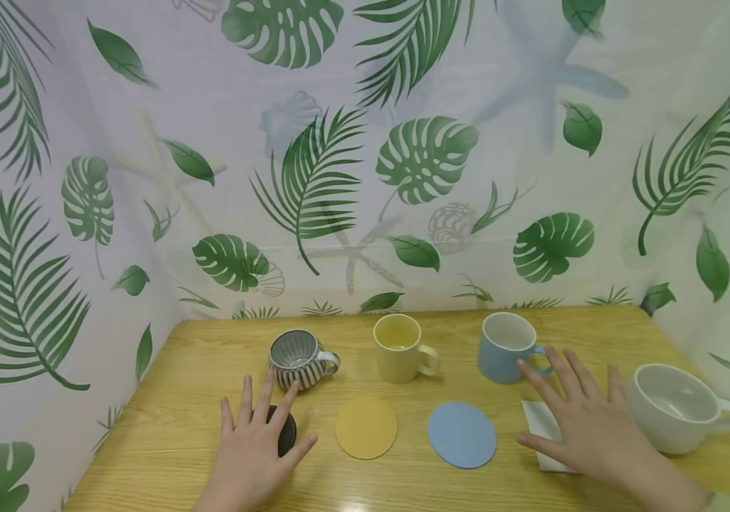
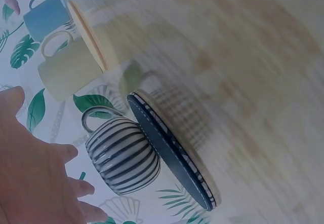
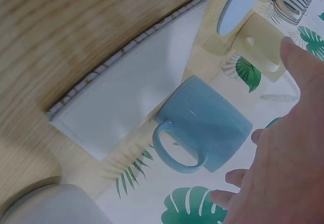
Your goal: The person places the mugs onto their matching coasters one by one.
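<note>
My left hand [image 1: 251,442] is spread with straight fingers over the black round coaster [image 1: 287,434], partly covering it. Just beyond its fingertips sits the grey-and-white striped mug [image 1: 301,370]. With fingers fanned out, my right hand [image 1: 595,427] hovers over the white square coaster [image 1: 541,423], hiding part of it. Past its fingertips stands the blue mug [image 1: 502,355], its handle toward the hand; the wide white cup [image 1: 669,419] is to its right. In the left wrist view the black coaster [image 2: 172,153] lies apart from the fingers. Neither hand holds anything.
A yellow mug [image 1: 397,359] stands between the striped and blue mugs. In front of it lie a round yellow coaster [image 1: 366,428] and a round light-blue coaster [image 1: 462,434]. The wooden table [image 1: 198,370] meets a leaf-print cloth backdrop [image 1: 352,213] at its back and sides.
</note>
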### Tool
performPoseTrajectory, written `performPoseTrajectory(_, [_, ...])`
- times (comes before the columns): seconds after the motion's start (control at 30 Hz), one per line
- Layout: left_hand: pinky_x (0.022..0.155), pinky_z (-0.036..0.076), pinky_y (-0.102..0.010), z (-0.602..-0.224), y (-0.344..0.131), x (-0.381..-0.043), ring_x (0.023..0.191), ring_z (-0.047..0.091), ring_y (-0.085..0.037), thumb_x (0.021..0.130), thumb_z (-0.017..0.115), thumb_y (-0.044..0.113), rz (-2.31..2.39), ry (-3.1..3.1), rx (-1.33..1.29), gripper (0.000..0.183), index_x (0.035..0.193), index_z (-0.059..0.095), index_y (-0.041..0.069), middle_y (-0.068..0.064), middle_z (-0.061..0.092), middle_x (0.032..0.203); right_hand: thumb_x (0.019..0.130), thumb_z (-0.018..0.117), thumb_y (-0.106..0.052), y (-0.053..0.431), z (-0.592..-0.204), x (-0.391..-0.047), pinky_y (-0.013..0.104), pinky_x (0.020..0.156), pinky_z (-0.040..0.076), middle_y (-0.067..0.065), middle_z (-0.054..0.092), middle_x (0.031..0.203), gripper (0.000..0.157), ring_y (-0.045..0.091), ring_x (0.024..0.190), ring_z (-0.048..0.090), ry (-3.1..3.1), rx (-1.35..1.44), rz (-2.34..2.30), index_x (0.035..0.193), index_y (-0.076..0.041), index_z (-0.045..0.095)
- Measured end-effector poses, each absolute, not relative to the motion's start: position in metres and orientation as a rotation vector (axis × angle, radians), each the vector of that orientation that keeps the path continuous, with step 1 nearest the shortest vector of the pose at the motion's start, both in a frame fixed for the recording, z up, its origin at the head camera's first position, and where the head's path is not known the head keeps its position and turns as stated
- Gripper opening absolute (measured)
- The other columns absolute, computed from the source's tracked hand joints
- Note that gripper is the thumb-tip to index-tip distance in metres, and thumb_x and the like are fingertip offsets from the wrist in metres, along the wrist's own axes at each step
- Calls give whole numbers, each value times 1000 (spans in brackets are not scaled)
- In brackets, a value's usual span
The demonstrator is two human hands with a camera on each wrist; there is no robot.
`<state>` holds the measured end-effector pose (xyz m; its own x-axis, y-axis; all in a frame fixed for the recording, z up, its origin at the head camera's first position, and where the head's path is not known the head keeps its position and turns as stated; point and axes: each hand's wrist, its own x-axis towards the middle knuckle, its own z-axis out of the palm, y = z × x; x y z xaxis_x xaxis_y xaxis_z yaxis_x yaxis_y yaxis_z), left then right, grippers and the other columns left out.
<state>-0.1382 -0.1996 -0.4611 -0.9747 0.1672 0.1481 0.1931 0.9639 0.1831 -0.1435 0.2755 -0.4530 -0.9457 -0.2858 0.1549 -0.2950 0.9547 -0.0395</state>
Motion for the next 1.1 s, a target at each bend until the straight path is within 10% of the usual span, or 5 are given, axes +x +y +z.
performPoseTrajectory(1.1, [120, 10, -86, -454, -231, -132, 161, 11, -56, 100, 59, 67, -315, -3042, -190, 82, 165, 41, 22, -23, 21, 176, 89, 72, -71, 248, -448, -156, 87, 116, 18, 25, 23, 173, 99, 52, 156, 27, -2929, 542, 109, 166, -21, 35])
